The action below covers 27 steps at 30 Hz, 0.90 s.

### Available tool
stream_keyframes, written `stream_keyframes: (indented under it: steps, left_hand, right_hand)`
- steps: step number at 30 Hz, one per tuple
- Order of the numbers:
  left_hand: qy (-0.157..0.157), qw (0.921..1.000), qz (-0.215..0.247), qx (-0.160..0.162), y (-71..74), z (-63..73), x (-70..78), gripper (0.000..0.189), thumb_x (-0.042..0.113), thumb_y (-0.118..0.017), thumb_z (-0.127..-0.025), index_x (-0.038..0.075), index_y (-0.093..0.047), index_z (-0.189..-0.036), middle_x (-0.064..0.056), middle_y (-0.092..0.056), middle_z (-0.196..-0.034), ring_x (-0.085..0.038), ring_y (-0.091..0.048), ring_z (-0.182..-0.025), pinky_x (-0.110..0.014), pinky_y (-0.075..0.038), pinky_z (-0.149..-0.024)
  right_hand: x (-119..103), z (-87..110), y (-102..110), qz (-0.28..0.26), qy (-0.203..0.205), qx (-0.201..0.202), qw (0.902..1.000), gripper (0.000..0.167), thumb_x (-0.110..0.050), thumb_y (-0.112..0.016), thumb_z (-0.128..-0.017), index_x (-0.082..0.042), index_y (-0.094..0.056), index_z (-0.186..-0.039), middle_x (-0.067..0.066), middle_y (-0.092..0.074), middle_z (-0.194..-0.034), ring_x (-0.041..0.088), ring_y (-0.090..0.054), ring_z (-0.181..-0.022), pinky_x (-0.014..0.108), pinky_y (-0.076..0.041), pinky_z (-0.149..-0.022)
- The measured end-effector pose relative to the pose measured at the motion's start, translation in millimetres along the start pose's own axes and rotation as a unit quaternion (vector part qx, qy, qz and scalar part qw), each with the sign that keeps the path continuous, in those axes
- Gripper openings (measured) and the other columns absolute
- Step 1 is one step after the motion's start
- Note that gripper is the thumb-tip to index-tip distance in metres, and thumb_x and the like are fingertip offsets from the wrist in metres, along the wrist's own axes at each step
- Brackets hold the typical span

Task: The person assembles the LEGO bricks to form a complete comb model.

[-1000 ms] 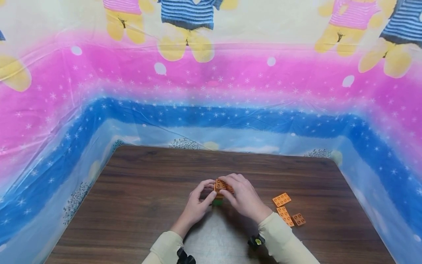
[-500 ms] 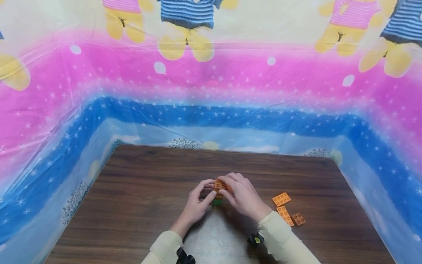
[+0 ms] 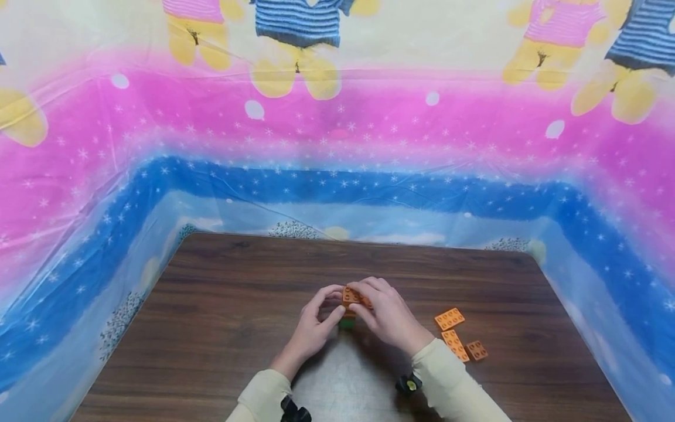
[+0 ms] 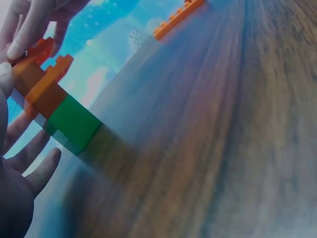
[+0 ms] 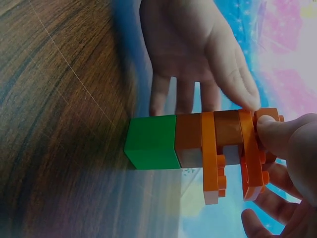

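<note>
A tower of toy building bricks (image 5: 188,141) stands on the table between the hands. Its base is a green brick (image 5: 152,143), with brownish-orange bricks and two overhanging orange plates (image 5: 210,163) stacked above. My left hand (image 3: 312,333) steadies the tower's upper part from the left, thumb in front and fingers behind. From the other side, my right hand (image 3: 391,313) pinches the top orange brick (image 3: 349,295) and upper plate, its thumb pressed at their edge in the right wrist view. The right fingers partly cover the topmost pieces.
To the right lie two loose orange plates (image 3: 449,319) and a small brown brick (image 3: 477,350), near the right forearm. The wooden table (image 3: 237,281) reaches back to a patterned cloth (image 3: 337,187) that surrounds it.
Hardly anything differs: both hands keep their places on the tower, and the loose pieces lie where they were. The head view shifts very slightly.
</note>
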<state>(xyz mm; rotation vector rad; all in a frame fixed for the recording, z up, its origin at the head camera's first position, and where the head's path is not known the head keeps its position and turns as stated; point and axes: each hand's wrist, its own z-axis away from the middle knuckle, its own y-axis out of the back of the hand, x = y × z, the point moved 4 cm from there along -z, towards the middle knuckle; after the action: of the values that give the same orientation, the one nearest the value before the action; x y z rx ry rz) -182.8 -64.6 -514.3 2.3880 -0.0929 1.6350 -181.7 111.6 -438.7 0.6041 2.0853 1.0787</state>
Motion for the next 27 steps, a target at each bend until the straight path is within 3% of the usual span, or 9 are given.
stream_keyframes:
  steps: [10, 17, 21, 27]
  left_hand:
    - [-0.029, 0.9991, 0.02, 0.023, -3.2, -8.9, 10.7, 0.036, 0.005, -0.063, -0.103, 0.011, -0.06, -0.138, -0.016, -0.066, -0.127, -0.038, -0.065, -0.12, -0.05, -0.059, -0.091]
    - [-0.009, 0.9998, -0.001, 0.019, -3.1, -8.6, 12.2, 0.031, 0.013, -0.064, -0.105, 0.019, -0.062, -0.135, -0.01, -0.068, -0.124, -0.032, -0.067, -0.118, -0.041, -0.058, -0.09]
    - [-0.006, 0.9998, -0.006, 0.018, -2.5, -8.6, 12.1, 0.03, 0.016, -0.064, -0.105, 0.021, -0.062, -0.135, -0.009, -0.068, -0.123, -0.031, -0.067, -0.117, -0.043, -0.058, -0.09]
    - [-0.012, 0.9998, -0.006, 0.015, -2.3, -7.6, 12.4, 0.03, 0.015, -0.063, -0.106, 0.019, -0.061, -0.135, -0.01, -0.068, -0.122, -0.032, -0.068, -0.117, -0.047, -0.058, -0.093]
  right_hand:
    - [1.5, -0.4, -1.2, -0.02, 0.01, 0.018, 0.9996, 0.034, -0.019, -0.078, -0.097, -0.011, -0.07, -0.13, -0.001, -0.069, -0.115, 0.017, -0.063, -0.105, 0.038, -0.056, -0.085]
    - [4.3, 1.1, -2.2, -0.039, -0.001, 0.008, 0.9992, 0.033, -0.022, -0.068, -0.104, -0.01, -0.069, -0.135, 0.001, -0.07, -0.119, 0.018, -0.063, -0.109, 0.04, -0.056, -0.087]
    - [5.8, 0.9, -2.1, -0.063, -0.015, -0.003, 0.9979, 0.032, -0.022, -0.062, -0.108, -0.01, -0.068, -0.137, 0.0, -0.07, -0.118, 0.017, -0.063, -0.107, 0.039, -0.056, -0.086]
    - [6.8, 1.3, -1.5, -0.086, -0.045, -0.01, 0.9952, 0.026, -0.021, -0.064, -0.107, -0.011, -0.068, -0.13, -0.002, -0.07, -0.112, 0.013, -0.062, -0.099, 0.037, -0.055, -0.081]
